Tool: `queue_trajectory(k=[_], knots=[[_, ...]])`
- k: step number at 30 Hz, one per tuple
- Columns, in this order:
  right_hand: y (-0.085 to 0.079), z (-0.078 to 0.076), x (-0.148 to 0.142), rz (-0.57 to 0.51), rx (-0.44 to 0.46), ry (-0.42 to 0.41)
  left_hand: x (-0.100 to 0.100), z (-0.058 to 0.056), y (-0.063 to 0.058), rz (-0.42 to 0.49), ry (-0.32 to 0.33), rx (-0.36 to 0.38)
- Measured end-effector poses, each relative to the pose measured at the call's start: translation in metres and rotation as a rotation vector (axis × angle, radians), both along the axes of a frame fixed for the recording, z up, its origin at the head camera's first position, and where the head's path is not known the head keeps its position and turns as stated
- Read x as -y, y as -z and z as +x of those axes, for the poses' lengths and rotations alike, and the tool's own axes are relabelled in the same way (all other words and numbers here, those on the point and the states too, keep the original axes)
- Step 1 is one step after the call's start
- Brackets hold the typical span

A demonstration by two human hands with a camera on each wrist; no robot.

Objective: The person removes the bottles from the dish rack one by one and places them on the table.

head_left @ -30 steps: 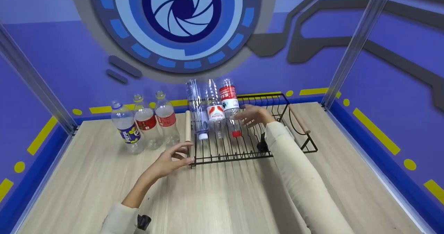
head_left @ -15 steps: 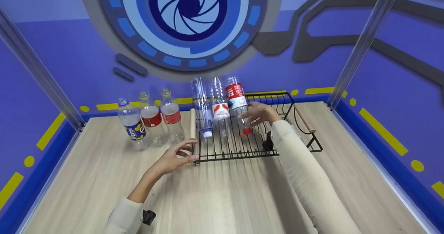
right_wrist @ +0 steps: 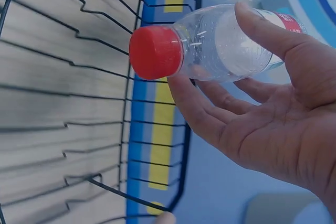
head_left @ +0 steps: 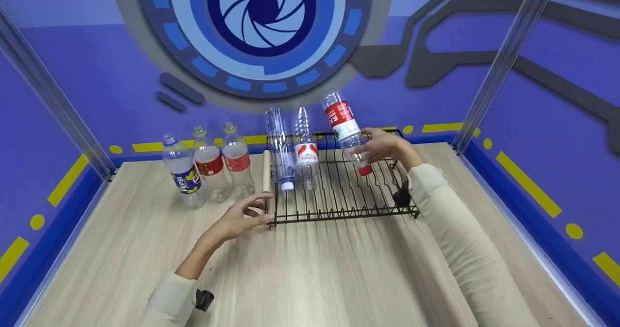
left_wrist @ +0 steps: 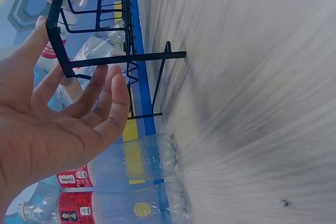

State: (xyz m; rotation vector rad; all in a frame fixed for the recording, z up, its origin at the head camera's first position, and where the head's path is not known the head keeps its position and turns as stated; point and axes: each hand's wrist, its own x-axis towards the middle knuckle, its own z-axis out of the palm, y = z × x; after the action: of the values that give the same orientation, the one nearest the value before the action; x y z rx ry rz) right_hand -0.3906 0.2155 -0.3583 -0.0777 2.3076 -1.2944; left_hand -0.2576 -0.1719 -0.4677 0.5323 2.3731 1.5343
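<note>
Left of the black wire rack (left_wrist: 152,56), three clear bottles stand upright in a close row: one with a blue label (head_left: 187,182), then a red-labelled bottle (head_left: 209,167) and another red-labelled bottle (head_left: 237,163). Within the rack's left part, a bluish ribbed bottle with a white cap (head_left: 280,157) and a red-and-white-labelled bottle (head_left: 306,153) lean neck down, side by side. Just right of them, the right hand (head_left: 387,145) pinches a red-capped bottle (head_left: 347,130) between thumb and fingers near its neck; that bottle tilts cap down above the rack, and whether its cap touches the wires is hard to tell. The right sleeve (head_left: 465,240) crosses the rack's right end and hides some of it. At the near left corner, the left hand (head_left: 240,220) cups the frame between its thumb and loosely bent fingers, just beside a wooden handle (head_left: 266,172).

All the bottles are thin see-through plastic, catching white glints; the rack's wires are dark and slim, kinked at intervals. Pale, fine-grained wood covers the bench (head_left: 329,278). Behind it, the blue-violet wall (head_left: 97,65) bears a round shutter design (head_left: 261,22) and yellow dashes, with metal posts (head_left: 501,58) in the corners.
</note>
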Motion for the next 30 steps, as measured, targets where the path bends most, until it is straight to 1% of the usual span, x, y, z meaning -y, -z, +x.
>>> queue_trajectory(k=[3,7,10,15,19,24,30], knots=[[-0.006,0.005,-0.006,0.006,-0.025,-0.038,0.002,-0.001,0.000,-0.002,-0.004,0.004],[-0.011,0.013,-0.015,-0.013,-0.048,-0.092,0.001,-0.001,-0.001,-0.009,-0.009,0.005],[-0.014,0.022,-0.021,-0.020,-0.072,-0.131,-0.001,-0.002,-0.001,-0.008,-0.012,0.012],[-0.017,0.038,-0.027,0.000,-0.144,-0.185,-0.001,-0.002,-0.001,-0.002,-0.016,0.017],[-0.015,0.047,-0.030,-0.014,-0.167,-0.221,0.001,-0.001,-0.001,0.008,-0.015,0.014],[-0.010,0.057,-0.036,-0.034,-0.159,-0.260,0.001,-0.001,0.003,0.025,-0.006,0.014],[-0.003,0.064,-0.041,-0.034,-0.171,-0.331,0.002,0.000,0.003,0.027,-0.008,0.023]])
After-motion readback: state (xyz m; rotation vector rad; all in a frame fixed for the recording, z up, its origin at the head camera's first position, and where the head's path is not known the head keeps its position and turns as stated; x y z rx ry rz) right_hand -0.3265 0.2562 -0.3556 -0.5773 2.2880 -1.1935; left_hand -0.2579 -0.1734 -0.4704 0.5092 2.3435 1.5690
